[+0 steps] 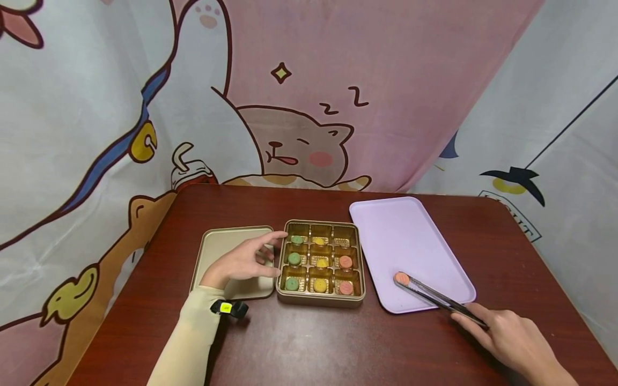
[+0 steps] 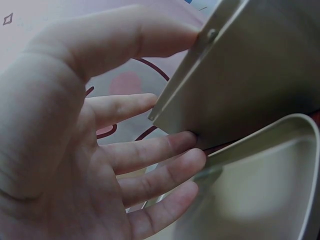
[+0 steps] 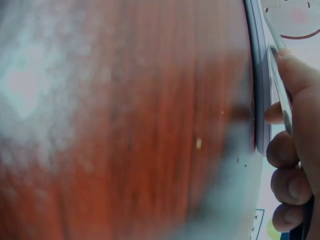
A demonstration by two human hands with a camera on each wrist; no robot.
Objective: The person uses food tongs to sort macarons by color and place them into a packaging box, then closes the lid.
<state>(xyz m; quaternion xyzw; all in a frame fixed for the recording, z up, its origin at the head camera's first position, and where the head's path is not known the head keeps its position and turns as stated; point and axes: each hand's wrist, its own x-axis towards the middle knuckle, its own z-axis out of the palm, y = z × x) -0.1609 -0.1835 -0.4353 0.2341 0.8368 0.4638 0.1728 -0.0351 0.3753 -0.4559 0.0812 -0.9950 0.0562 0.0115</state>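
Observation:
My right hand grips metal tongs, their tips around a small orange-pink cookie low over the front left of the lilac tray. In the right wrist view the fingers wrap round the tong handles. Left of the tray sits a gold tin with a three-by-three insert. Green cookies fill its left column, yellow cookies the middle one, and pink cookies the two nearer right compartments; the far right compartment is bare. My left hand touches the tin's left side, fingers spread and fairly straight.
A flat gold lid lies left of the tin, partly under my left hand and forearm. Everything rests on a dark red-brown table. Behind and beside it hangs a printed cartoon curtain.

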